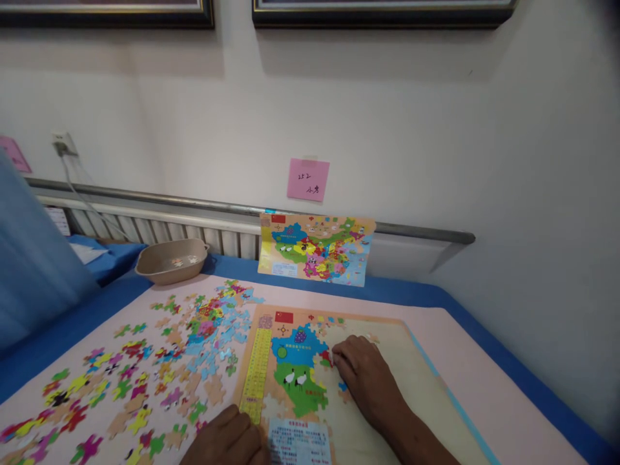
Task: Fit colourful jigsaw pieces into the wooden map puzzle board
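A map jigsaw puzzle board [387, 400] lies in front of me, its left side filled with a blue and green region and a yellow strip. My right hand [361, 371] is over the middle of the board, thumb and fingers pinched at a small red puzzle piece [326, 357] beside the blue region. Part of that piece is hidden by the fingertips. Near the board's lower left edge rests my left hand [227, 439], fingers curled under; whatever they hold, if anything, is hidden. Many loose puzzle pieces [138, 387] are spread left of the board.
A printed map picture [317, 248] leans against the wall at the back. A beige basin [172, 261] with a few pieces in it stands at the back left. A metal rail [426, 234] and a pink note [309, 180] are on the wall. Blue cloth [39, 258] hangs at the left.
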Tool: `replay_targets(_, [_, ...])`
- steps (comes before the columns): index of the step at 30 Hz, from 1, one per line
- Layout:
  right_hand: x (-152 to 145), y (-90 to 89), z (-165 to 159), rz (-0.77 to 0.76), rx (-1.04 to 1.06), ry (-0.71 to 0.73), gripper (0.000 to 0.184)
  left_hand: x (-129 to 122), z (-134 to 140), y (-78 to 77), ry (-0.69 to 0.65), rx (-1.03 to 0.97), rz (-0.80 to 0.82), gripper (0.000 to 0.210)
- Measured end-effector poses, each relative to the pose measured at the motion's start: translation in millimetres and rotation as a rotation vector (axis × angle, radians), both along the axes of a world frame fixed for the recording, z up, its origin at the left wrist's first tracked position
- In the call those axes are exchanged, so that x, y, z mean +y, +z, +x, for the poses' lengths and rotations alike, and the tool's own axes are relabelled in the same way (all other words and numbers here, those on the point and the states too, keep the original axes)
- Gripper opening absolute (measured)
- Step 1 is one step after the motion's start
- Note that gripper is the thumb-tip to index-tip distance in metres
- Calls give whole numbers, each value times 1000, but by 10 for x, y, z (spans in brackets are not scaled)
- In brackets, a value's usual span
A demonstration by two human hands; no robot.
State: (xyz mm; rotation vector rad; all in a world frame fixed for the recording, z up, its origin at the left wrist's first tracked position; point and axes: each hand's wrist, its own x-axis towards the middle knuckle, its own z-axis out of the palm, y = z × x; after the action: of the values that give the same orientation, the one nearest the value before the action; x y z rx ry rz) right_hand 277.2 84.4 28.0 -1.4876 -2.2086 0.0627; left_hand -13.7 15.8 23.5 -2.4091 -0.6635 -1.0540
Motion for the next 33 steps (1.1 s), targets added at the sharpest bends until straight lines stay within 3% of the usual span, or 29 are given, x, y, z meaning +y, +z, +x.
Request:
replay_targets(11, [5,5,19,-13,28,-27,24,-102,30,37,-54,35,-143,24])
replay_targets(21, [41,99,89,-21,309,-151,25,-169,36,104,-69,41,-223,21])
replay_targets(28, [127,-3,128,-19,268,-143,32,-147,-14,23,-41,118,-189,37])
replay_targets(33, [215,-127,209,-6,186,-145,32,-121,-48,10,-30,198,-180,29])
